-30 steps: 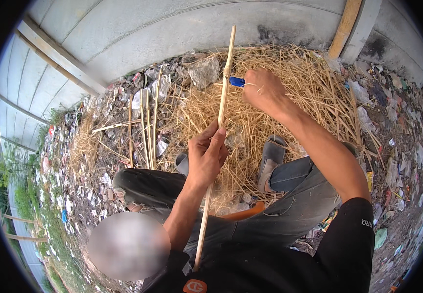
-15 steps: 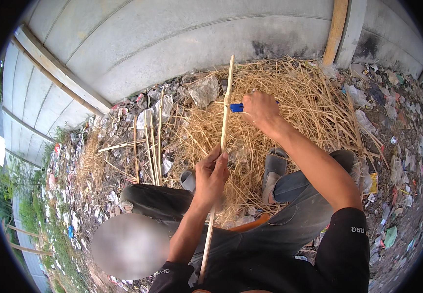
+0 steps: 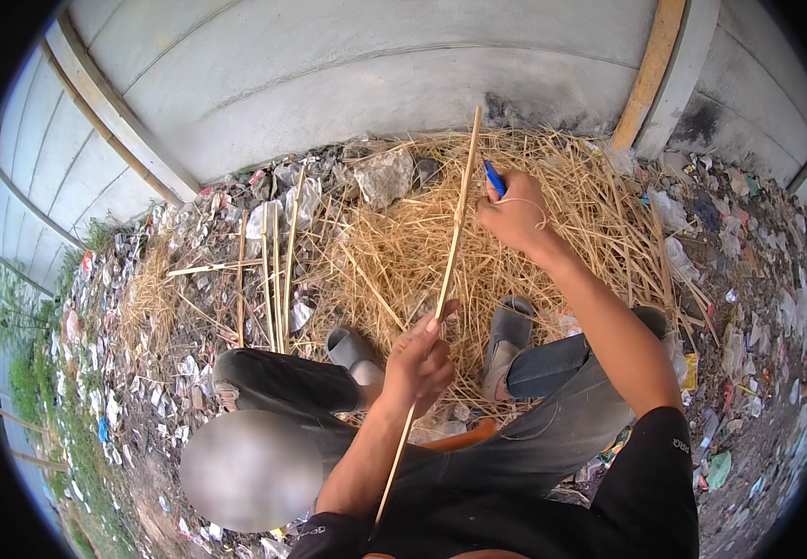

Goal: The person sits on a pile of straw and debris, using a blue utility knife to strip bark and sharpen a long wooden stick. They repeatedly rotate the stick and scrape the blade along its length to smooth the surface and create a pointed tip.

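Observation:
A long, thin bamboo strip (image 3: 459,219) slants up and away from my lap, its far end in front of the wall. My left hand (image 3: 413,368) is closed round its lower part, thumb lying along it. Just right of the strip's upper part, my right hand (image 3: 517,212) grips a blue-handled knife (image 3: 494,177), apart from the strip; I cannot make out its blade. A loop of thin string hangs at my right wrist. Beneath both hands lies a heap of straw-coloured shavings (image 3: 562,200).
Several split strips (image 3: 276,279) lie left of the heap. A grey stone (image 3: 385,177) sits by the concrete wall (image 3: 375,84), with a wooden post (image 3: 647,74) against it. Litter covers the ground both sides. My sandalled feet (image 3: 512,326) stand at the heap's near edge; something orange (image 3: 464,436) shows between my legs.
The strip's far end has swung right. My left hand has shifted lower and slightly right. My right hand has turned, so the blue knife now points up and away instead of across the strip.

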The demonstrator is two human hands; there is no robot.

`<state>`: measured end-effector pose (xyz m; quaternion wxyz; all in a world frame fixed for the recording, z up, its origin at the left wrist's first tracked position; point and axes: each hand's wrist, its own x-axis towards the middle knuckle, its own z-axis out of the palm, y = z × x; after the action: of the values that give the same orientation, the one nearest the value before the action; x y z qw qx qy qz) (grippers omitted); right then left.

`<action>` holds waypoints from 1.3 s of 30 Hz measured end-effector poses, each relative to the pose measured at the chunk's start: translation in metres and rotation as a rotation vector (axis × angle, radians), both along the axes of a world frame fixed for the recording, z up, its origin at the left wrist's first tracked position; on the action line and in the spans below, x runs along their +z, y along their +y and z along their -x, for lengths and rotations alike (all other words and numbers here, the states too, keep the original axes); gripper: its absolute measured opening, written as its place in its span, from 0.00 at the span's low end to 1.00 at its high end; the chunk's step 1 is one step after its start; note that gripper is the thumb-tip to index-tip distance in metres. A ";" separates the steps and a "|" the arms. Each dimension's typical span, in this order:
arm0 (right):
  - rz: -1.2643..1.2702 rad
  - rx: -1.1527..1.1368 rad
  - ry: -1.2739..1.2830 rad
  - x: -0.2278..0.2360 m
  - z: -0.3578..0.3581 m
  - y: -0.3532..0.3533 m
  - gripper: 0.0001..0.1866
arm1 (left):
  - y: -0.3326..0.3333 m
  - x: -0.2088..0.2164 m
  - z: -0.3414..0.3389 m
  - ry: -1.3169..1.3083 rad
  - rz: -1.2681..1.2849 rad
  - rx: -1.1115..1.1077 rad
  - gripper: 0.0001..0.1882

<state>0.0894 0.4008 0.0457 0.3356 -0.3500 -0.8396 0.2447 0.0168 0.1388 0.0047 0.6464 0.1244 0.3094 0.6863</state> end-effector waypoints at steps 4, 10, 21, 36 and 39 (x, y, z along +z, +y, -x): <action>-0.146 0.245 0.018 0.022 -0.019 -0.022 0.10 | -0.003 0.014 0.013 0.249 0.097 0.090 0.22; -0.410 0.479 0.021 0.016 -0.015 -0.039 0.19 | -0.013 0.007 0.029 0.271 0.076 0.004 0.22; 0.177 0.776 0.002 0.002 -0.019 -0.044 0.01 | -0.052 -0.012 0.053 0.567 0.055 -0.256 0.24; 0.470 0.462 0.186 0.061 -0.056 -0.020 0.21 | -0.072 -0.016 0.082 0.756 -0.001 -0.164 0.23; -0.054 0.101 -0.304 0.047 -0.062 -0.022 0.30 | -0.066 -0.012 0.072 0.901 0.065 0.000 0.25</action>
<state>0.1514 0.3785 0.0923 0.2013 -0.3312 -0.9036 0.1827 -0.0550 0.0724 -0.0069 0.4508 0.3903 0.5813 0.5537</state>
